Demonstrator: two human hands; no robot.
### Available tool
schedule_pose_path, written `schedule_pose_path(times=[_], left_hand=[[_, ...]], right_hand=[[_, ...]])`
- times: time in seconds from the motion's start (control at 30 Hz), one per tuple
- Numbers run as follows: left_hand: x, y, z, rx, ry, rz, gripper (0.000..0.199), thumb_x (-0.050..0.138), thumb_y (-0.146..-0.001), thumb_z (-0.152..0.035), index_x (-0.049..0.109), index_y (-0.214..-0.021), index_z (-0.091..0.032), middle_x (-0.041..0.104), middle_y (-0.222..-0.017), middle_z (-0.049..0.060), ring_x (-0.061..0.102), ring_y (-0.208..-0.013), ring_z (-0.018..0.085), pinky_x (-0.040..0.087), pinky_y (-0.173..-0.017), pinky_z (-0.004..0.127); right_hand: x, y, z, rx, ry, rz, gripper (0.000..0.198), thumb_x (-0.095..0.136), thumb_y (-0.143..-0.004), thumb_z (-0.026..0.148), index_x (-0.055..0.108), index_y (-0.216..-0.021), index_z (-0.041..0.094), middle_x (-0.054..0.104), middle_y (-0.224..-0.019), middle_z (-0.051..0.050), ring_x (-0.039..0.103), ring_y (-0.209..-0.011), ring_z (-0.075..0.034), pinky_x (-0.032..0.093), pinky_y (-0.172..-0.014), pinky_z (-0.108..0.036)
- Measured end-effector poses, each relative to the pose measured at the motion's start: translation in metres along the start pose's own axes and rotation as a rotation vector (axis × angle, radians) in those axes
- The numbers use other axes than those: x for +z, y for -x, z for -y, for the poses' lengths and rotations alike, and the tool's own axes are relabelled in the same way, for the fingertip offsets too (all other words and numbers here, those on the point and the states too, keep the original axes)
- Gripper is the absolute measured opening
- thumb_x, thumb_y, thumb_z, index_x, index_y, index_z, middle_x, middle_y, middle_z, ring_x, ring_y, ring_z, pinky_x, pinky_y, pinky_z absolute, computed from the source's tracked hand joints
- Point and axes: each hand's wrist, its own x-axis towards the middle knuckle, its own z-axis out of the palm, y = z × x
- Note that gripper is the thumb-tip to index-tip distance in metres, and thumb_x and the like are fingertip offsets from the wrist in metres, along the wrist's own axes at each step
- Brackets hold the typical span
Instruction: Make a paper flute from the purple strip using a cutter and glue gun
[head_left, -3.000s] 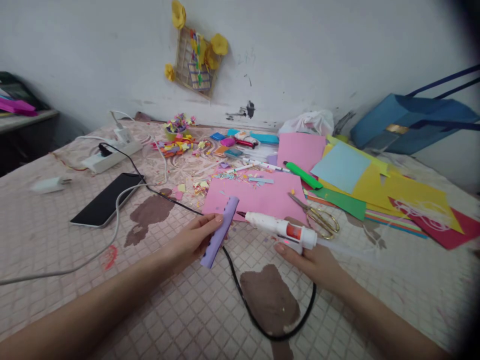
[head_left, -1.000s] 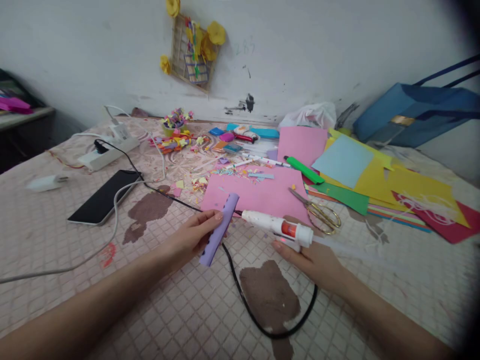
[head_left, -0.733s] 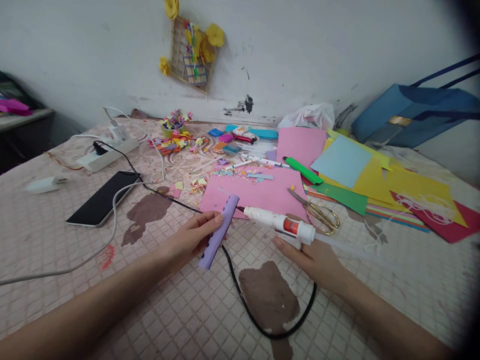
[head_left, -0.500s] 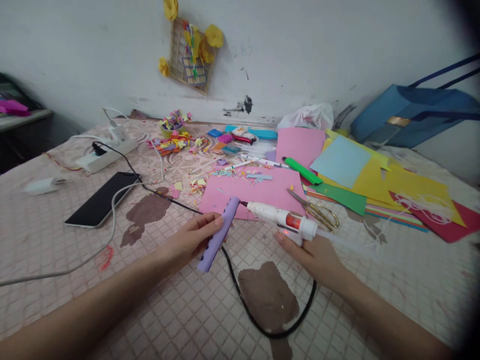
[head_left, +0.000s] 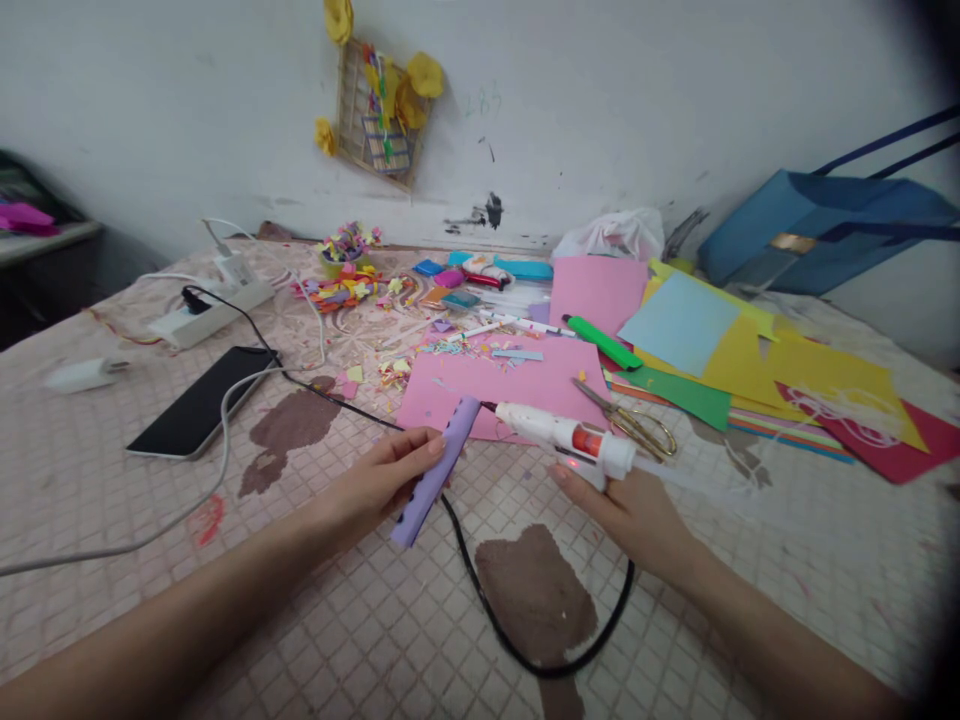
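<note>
My left hand [head_left: 401, 465] is closed round a rolled strip of purple paper [head_left: 439, 470] with dark marks along one edge, held at a slant above the table. In my right hand [head_left: 630, 515] is a white hot glue gun [head_left: 551, 428] with an orange window and a small red light. Its dark nozzle points left, at the top end of the purple roll; whether they touch I cannot tell. A clear glue stick [head_left: 682, 475] juts from the gun's back. The black cord [head_left: 469, 560] loops below both hands. Beyond them lies a pink sheet [head_left: 450, 405].
Gold-handled scissors [head_left: 634, 420] and a green cutter [head_left: 602, 342] lie beyond the gun. Coloured paper sheets [head_left: 817, 365] are spread at right, near a blue bag [head_left: 810, 230]. A tablet-like black device [head_left: 202, 400], a power strip [head_left: 214, 315] and white cables are at left.
Almost nothing differs. The whole view has shifted very slightly, while both hands keep their hold and the nozzle stays at the roll's top end.
</note>
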Motion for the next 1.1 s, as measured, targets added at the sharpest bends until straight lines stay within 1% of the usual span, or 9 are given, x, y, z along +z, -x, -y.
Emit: schedule_pose_path(times=[0.07,0.13,0.2,0.3,0.5,0.77,1.1], left_hand=[[0.000,0.000,0.000,-0.001,0.006,0.002,0.026,0.074,-0.070,-0.039,0.066,-0.086,-0.019,0.064,-0.073,0.000,0.056,-0.062,0.008,0.040,-0.052,0.015],[-0.001,-0.001,0.000,-0.003,0.014,0.010,0.027,0.074,-0.070,-0.040,0.066,-0.086,-0.020,0.064,-0.074,0.000,0.056,-0.063,0.008,0.040,-0.052,0.015],[-0.001,-0.001,0.001,-0.006,0.015,0.014,0.028,0.074,-0.069,-0.041,0.066,-0.086,-0.020,0.064,-0.074,0.000,0.055,-0.062,0.008,0.040,-0.051,0.015],[-0.002,-0.002,0.000,-0.015,0.006,0.005,0.030,0.074,-0.070,-0.042,0.066,-0.089,-0.021,0.064,-0.074,-0.001,0.055,-0.062,0.007,0.040,-0.051,0.014],[0.000,-0.002,-0.002,0.001,0.043,0.000,0.027,0.074,-0.071,-0.040,0.067,-0.088,-0.020,0.065,-0.074,-0.001,0.057,-0.066,0.007,0.044,-0.058,0.013],[-0.001,-0.004,-0.003,0.021,0.036,0.008,0.027,0.072,-0.073,-0.041,0.066,-0.086,-0.018,0.065,-0.073,0.000,0.055,-0.061,0.006,0.042,-0.053,0.012],[-0.001,-0.005,-0.002,0.039,0.042,0.027,0.027,0.072,-0.073,-0.040,0.065,-0.087,-0.018,0.065,-0.074,0.000,0.055,-0.063,0.007,0.042,-0.054,0.013]], right_hand=[[0.000,0.000,0.000,-0.008,0.007,-0.005,0.026,0.042,-0.091,0.043,0.056,-0.087,0.021,0.063,-0.075,-0.002,0.060,-0.069,-0.018,0.047,-0.063,-0.028],[0.000,0.001,0.001,-0.006,0.031,0.003,0.028,0.042,-0.091,0.044,0.055,-0.083,0.021,0.062,-0.074,-0.002,0.059,-0.067,-0.018,0.046,-0.060,-0.028],[0.000,0.002,0.001,0.003,0.035,0.034,0.030,0.041,-0.091,0.044,0.053,-0.078,0.021,0.062,-0.075,-0.002,0.058,-0.066,-0.017,0.044,-0.058,-0.027],[0.000,0.003,0.002,0.005,-0.014,0.098,0.028,0.041,-0.092,0.043,0.053,-0.078,0.021,0.063,-0.079,-0.002,0.058,-0.066,-0.016,0.044,-0.057,-0.027],[0.000,0.005,0.007,-0.035,-0.070,0.162,0.025,0.043,-0.091,0.040,0.051,-0.077,0.021,0.059,-0.073,-0.001,0.056,-0.064,-0.015,0.044,-0.057,-0.027],[0.004,0.007,0.010,-0.075,-0.101,0.173,0.023,0.046,-0.090,0.037,0.050,-0.074,0.021,0.058,-0.072,0.000,0.056,-0.065,-0.015,0.045,-0.059,-0.026],[0.003,0.008,0.014,-0.042,-0.125,0.148,0.023,0.047,-0.089,0.038,0.048,-0.072,0.022,0.056,-0.069,0.001,0.055,-0.062,-0.014,0.044,-0.057,-0.025]])
